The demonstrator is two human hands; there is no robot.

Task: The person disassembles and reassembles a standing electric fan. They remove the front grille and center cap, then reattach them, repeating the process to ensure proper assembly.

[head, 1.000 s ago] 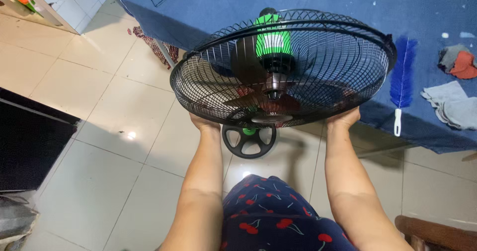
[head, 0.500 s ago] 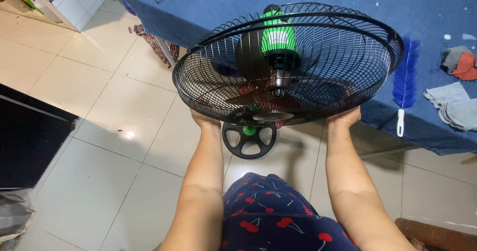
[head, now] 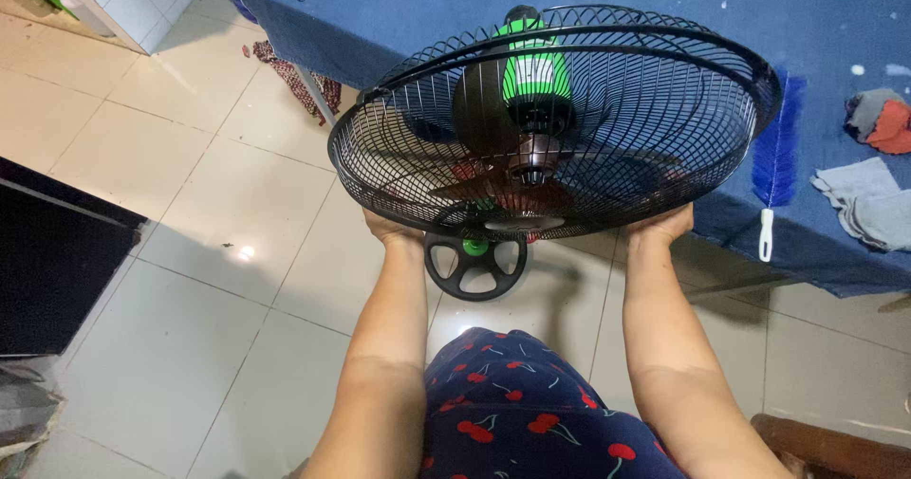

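Two hands under fan (head: 555,123): left hand (head: 391,228) and right hand (head: 660,225) each in holding grip on near cage rim; blue-covered worktop (head: 399,14) beyond.

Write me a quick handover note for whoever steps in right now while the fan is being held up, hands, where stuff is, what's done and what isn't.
Left hand: under the near-left rim of the fan's black wire guard, gripping it.
Right hand: under the near-right rim, same grip.
Fan: held tilted above the tiled floor, partly over the edge of the blue-covered table. Guard closed around the dark blades; green motor housing at the far side. Round black base shows below the guard.
On the table: blue duster with white handle, grey cloths.
Done: fan lifted. Left: it is not set down anywhere yet.
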